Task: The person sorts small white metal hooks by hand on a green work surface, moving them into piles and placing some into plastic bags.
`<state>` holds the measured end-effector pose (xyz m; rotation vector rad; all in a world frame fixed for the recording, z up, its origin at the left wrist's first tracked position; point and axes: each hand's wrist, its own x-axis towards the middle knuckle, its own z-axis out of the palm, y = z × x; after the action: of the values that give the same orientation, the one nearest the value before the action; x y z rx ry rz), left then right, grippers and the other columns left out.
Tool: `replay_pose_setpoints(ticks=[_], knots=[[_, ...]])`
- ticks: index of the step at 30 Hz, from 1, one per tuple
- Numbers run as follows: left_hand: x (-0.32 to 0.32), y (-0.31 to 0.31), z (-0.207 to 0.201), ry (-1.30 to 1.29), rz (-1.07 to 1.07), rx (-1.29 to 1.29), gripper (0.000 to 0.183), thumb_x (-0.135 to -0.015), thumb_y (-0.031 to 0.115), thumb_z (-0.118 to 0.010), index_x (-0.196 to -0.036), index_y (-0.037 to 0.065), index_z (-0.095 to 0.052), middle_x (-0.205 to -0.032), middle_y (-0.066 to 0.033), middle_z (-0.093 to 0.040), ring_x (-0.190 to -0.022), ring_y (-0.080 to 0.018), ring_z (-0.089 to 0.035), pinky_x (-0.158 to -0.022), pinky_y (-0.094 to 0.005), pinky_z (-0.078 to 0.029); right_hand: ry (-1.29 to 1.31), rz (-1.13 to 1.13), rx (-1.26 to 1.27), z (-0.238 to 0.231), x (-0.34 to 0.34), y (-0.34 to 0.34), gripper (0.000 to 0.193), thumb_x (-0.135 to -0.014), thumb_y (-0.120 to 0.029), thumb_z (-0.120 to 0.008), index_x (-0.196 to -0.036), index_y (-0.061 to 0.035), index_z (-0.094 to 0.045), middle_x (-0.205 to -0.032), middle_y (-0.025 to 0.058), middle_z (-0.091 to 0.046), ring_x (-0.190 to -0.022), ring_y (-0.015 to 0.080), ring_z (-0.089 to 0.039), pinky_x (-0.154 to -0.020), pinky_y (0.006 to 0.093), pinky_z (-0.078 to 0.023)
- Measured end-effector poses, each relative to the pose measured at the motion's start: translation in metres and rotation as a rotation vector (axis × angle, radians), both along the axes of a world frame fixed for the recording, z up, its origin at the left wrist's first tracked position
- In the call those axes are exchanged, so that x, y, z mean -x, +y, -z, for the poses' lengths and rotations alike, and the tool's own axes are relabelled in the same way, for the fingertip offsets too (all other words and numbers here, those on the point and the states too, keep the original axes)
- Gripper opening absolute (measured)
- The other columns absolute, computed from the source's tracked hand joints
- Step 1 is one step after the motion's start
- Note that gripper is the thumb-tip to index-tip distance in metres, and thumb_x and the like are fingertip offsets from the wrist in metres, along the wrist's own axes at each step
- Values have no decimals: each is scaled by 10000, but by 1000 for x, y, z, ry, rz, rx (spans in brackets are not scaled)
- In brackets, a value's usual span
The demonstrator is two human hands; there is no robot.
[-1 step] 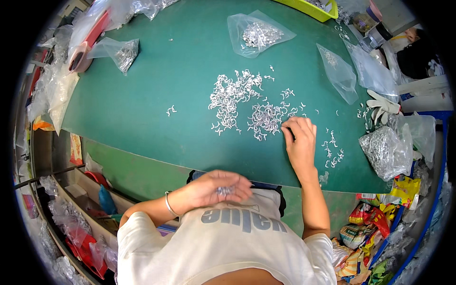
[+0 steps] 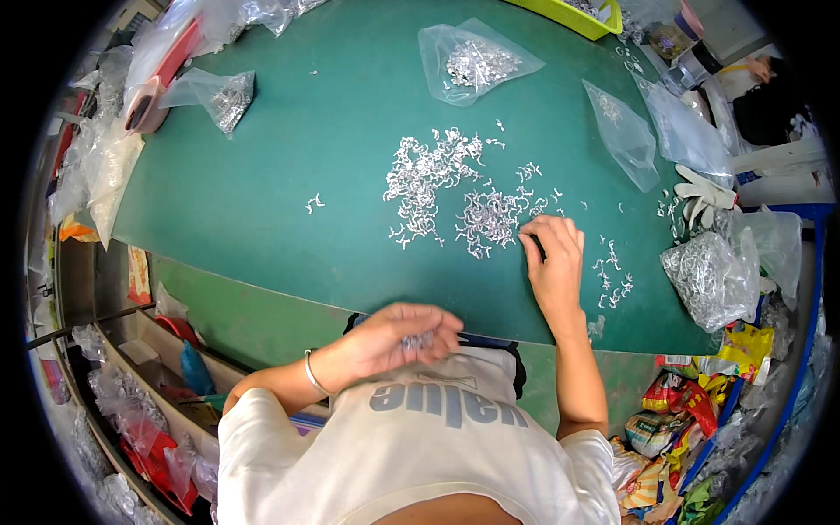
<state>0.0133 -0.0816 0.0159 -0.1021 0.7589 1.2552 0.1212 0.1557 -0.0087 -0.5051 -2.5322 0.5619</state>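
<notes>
Left hand (image 2: 407, 337) cupped, right hand (image 2: 553, 249) down at the table (image 2: 254, 188)

From the head view, I see the left forearm angled in across the white shirt (image 2: 429, 446), a pale bracelet (image 2: 312, 374) around its wrist. That hand hangs near the table edge, its palm turned inward; the fingers, a little blurred, lie side by side and half curled, cupping a few silvery pieces (image 2: 417, 341) rather than clamping them. The right forearm reaches straight forward, wrist bent, fingers drawn together and pointing down beside the smaller heap (image 2: 487, 219). Whether thumb and forefinger pinch a piece, I cannot tell.

The tabletop is smooth and dark green. Beyond its near edge there's a green floor (image 2: 262, 319), with a partitioned drawer (image 2: 149, 350) to the left and bright packets (image 2: 678, 402) crammed in at the right.

The small pieces look metallic, shiny, thin and curved. A larger, looser heap (image 2: 429, 171) spreads left of the small one, and strays (image 2: 613, 276) dot the table to the right. Farther up sits a soft clear bag (image 2: 481, 66) of silvery parts; near the right edge, a limp white glove (image 2: 700, 194) lies beside a bulging clear bag (image 2: 710, 276).
</notes>
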Motion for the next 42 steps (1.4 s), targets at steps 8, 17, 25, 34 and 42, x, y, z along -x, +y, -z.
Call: replay_pose_setpoints(ticks=[8,17,25,34,42], knots=[[23,71,-11,55,-105,29,247,-1052,201,-402,-1105,16,-556,-670,54,-332,-533,-48,-254,-432,-198,-221,9,36,-47,-13,-4,-4,120,-756,-36,-730,-862,-49,-673,-886,59,-636,-869,254,-571,-767,366,-395],[8,99,-7,41,-211,36,323,-1008,112,-452,-1260,-78,-519,-1020,-113,-589,-898,-180,-565,-808,-290,-473,205,-40,409,-24,-10,-7,69,-812,-27,-686,-881,-22,-683,-833,99,-681,-807,284,-619,-785,372,-456],[8,91,19,-68,-274,-20,257,-997,88,-476,-1206,-54,-518,-976,-91,-585,-821,-156,-564,-777,-282,-511,184,-63,385,-29,-5,-13,95,-842,-47,-668,-929,-20,-698,-935,99,-686,-928,267,-602,-819,367,-473],[15,67,8,-90,-133,-9,242,-1052,169,-388,-1188,22,-523,-662,54,-302,-536,-50,-257,-454,-205,-247,39,-13,193,-17,17,0,190,-813,-39,-680,-1002,-51,-699,-1077,86,-617,-1028,304,-542,-882,400,-408],[8,75,2,-39,-126,16,268,-1024,101,-445,-1269,11,-505,-840,-7,-543,-663,-64,-451,-537,-190,-393,17,-42,90,-9,24,5,167,-758,-61,-727,-924,-74,-711,-1112,77,-610,-1096,303,-527,-908,417,-380]])
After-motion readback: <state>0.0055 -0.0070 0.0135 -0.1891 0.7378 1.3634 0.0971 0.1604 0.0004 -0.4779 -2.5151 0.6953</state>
